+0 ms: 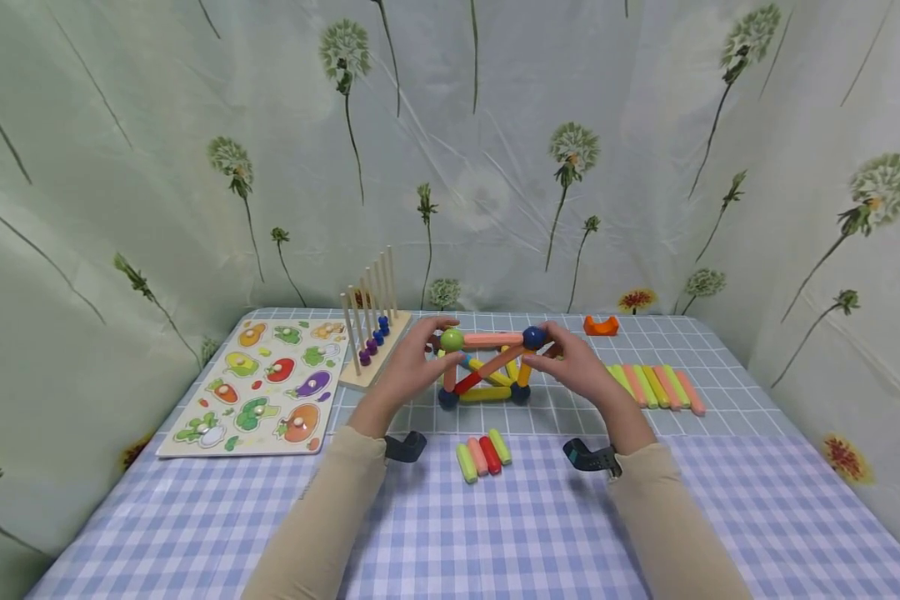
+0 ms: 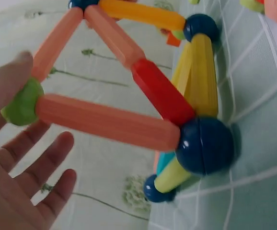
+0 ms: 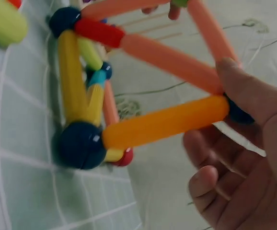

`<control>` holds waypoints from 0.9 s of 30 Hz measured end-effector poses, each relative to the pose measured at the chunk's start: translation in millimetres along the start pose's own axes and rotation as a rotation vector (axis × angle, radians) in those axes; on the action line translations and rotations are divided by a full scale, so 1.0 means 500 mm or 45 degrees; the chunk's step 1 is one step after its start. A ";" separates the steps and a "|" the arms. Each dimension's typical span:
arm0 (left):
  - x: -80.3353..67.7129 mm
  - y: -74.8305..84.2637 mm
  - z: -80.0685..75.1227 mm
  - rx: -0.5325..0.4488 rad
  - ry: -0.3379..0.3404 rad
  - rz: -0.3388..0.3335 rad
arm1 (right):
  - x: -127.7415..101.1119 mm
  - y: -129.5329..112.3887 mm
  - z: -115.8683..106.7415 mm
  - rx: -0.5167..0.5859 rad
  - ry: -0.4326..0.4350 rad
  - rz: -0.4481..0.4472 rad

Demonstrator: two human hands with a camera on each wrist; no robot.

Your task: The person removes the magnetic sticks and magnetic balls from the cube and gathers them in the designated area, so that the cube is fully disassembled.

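A frame of coloured magnetic sticks and balls (image 1: 487, 393) stands on the tiled-pattern mat. My left hand (image 1: 408, 371) pinches the green ball (image 2: 24, 103) at its upper left corner, thumb on one side and index finger behind. At the upper right corner my right hand (image 3: 253, 153) grips the dark blue ball (image 3: 239, 112), its thumb against the end of the top pink stick (image 1: 493, 340). A diagonal of a red stick (image 2: 160, 88) and a pink stick crosses the front face. An orange stick (image 3: 167, 122) forms the right side. The rear of the frame is partly hidden.
Several short sticks (image 1: 483, 456) lie in front of the frame, and a row of longer sticks (image 1: 656, 387) lies to the right. An orange curved piece (image 1: 601, 326) sits at the back. Leftward are a vegetable puzzle board (image 1: 262, 383) and a wooden peg rack (image 1: 375, 350) with beads.
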State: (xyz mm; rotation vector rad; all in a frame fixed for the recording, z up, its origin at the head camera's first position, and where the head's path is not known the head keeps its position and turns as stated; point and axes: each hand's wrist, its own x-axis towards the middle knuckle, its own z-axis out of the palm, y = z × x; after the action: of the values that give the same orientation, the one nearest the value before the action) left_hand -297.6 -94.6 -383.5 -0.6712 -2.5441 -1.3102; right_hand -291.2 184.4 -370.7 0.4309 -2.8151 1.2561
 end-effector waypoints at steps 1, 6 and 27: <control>0.000 0.004 0.002 0.011 0.023 0.031 | -0.001 -0.004 0.000 0.013 0.023 -0.019; -0.003 0.022 0.014 0.128 0.077 0.108 | -0.001 -0.014 0.005 0.002 0.102 -0.081; -0.014 0.055 0.038 0.424 0.255 0.065 | 0.000 -0.020 0.020 0.073 0.121 -0.114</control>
State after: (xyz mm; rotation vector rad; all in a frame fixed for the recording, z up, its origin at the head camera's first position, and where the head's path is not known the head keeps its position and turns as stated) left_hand -277.7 -67.7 -377.6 -0.5047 -2.4771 -0.8586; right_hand -287.7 170.9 -370.3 0.4805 -2.6561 1.3050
